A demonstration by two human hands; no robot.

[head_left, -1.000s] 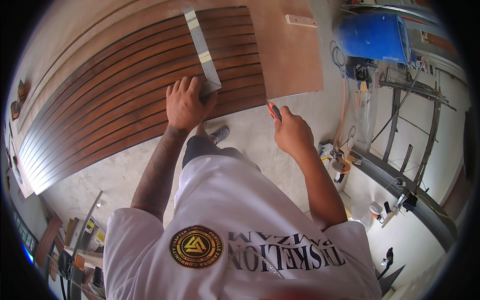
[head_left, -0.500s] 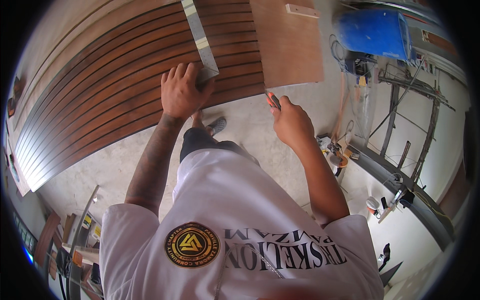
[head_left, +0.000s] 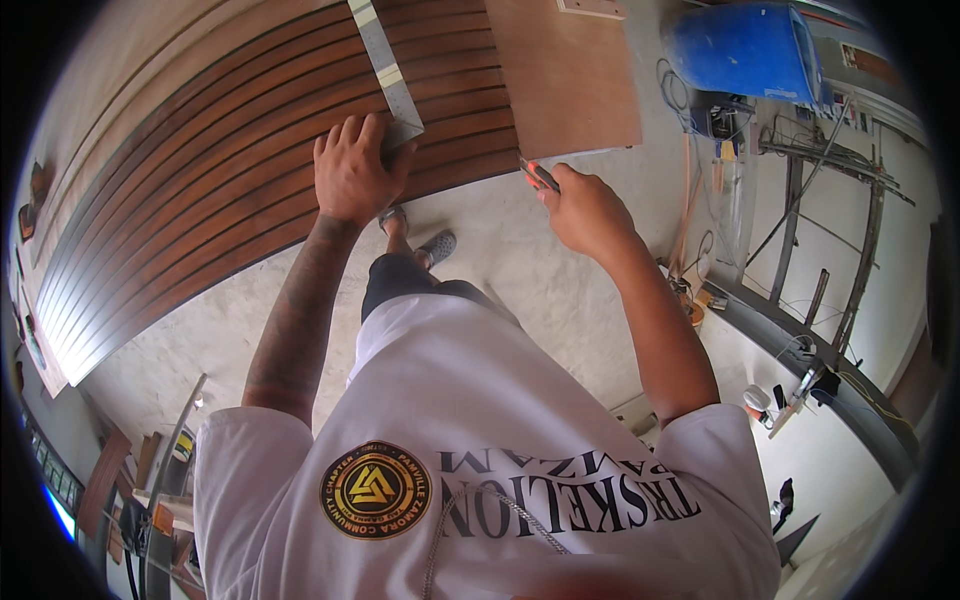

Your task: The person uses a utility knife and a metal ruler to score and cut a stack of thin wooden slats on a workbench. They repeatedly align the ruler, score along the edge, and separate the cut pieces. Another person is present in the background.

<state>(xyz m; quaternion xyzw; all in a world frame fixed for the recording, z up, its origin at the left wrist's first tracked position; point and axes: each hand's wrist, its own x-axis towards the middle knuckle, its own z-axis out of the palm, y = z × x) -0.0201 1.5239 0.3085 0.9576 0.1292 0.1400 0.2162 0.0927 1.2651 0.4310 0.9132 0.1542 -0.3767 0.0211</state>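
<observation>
A brown slatted wood panel [head_left: 230,170] with dark grooves spans the upper left. My left hand [head_left: 352,172] lies over its near edge, thumb and fingers closed on the stock of a metal try square [head_left: 400,100]. The square's long blade reaches away from me across the slats, with pale tape strips around it. My right hand [head_left: 590,210] grips an orange and dark utility knife [head_left: 541,176]. The knife points at the panel's near right corner; whether its blade touches the wood is too small to tell.
A plain plywood board [head_left: 570,95] adjoins the panel's right end, with a small wood strip [head_left: 592,9] on it. Farther right are a blue drum [head_left: 745,50], loose cables [head_left: 675,85] and a metal beam [head_left: 790,325] along the wall. My feet stand on concrete floor [head_left: 520,235].
The whole view has shifted slightly. The knife in my right hand has turned, its tip pointing more to the left at the panel's corner. My left hand keeps its hold on the try square.
</observation>
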